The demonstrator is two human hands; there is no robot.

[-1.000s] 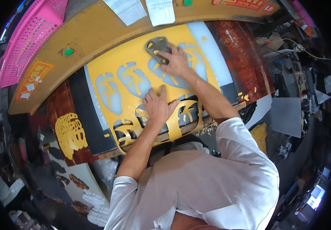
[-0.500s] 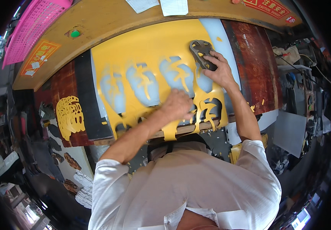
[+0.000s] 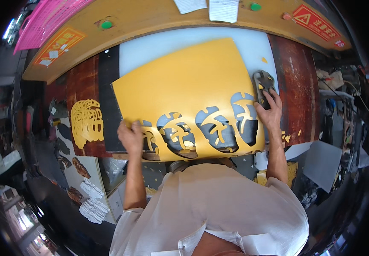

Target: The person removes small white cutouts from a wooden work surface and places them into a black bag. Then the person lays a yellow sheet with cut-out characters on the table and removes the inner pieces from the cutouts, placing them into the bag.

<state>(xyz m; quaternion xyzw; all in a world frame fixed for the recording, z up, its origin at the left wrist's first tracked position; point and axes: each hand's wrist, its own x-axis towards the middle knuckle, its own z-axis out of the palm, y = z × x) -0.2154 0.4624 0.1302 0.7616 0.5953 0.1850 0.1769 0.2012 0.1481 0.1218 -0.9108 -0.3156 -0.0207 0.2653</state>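
Note:
A large yellow sheet (image 3: 184, 81) lies askew over a pale blue cutting board (image 3: 150, 49), its near part pierced by a row of shoe-upper-shaped holes with thin strips inside. My left hand (image 3: 131, 135), slightly blurred, grips the left edge of this sheet near its lower corner. On the right, my right hand (image 3: 271, 112) is closed around the near end of a dark, sole-shaped cutting die (image 3: 261, 79) with openings in its top. The die rests at the sheet's right edge, partly over the board.
A stack of yellow cut pieces (image 3: 86, 123) sits on the reddish-brown table at left. Beyond the board runs a yellow-brown machine beam (image 3: 150, 21) with green buttons (image 3: 106, 24) and papers. A pink basket (image 3: 48, 21) stands far left. Small yellow scraps (image 3: 286, 137) lie at right.
The sheet has shifted toward me and turned, baring the board's far part. My left hand went from the sheet's near middle to its left edge. My right hand and the die moved right and nearer.

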